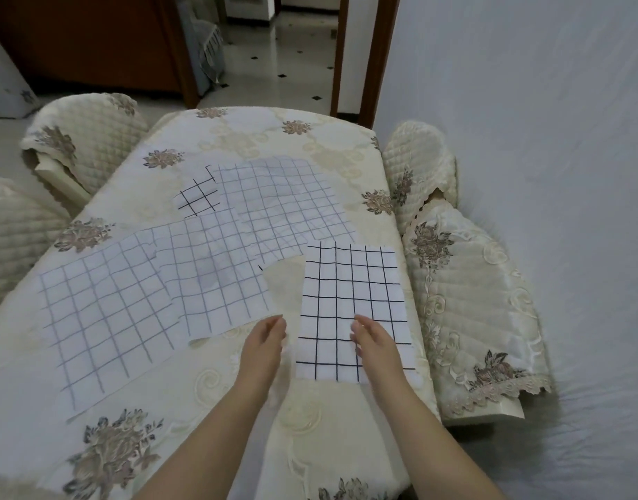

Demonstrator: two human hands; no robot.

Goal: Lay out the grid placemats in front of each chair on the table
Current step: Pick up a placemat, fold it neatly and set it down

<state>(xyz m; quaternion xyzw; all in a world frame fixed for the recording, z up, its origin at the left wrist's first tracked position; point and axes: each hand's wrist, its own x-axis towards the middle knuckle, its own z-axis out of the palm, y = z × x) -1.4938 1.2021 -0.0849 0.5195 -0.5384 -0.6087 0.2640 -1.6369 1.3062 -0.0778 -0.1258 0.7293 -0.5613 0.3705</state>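
We count four chairs in quilted cream covers round the cloth-covered table point(310, 427), two to a side. At left stand the near left chair point(10, 232) and the far left chair point(86, 138).

On the table we count five grid placemats. From the left:
- a large faint-lined placemat point(104, 319);
- a middle faint-lined placemat point(216, 276), overlapping the large one's right edge;
- a small dark-lined placemat point(196, 196), tucked partly under a far faint-lined placemat point(285, 203);
- a bold dark-lined placemat point(350, 283), lying flat at the table's right edge in front of the near right chair point(472, 312).

The left hand point(267, 337) hovers over bare cloth between the middle and bold mats, fingers loosely extended, holding nothing. The right hand point(373, 341) is over the near half of the bold dark-lined placemat, fingers relaxed and gripping nothing; we cannot tell whether it touches the mat. The far right chair point(418, 164) stands beyond, against the wall.
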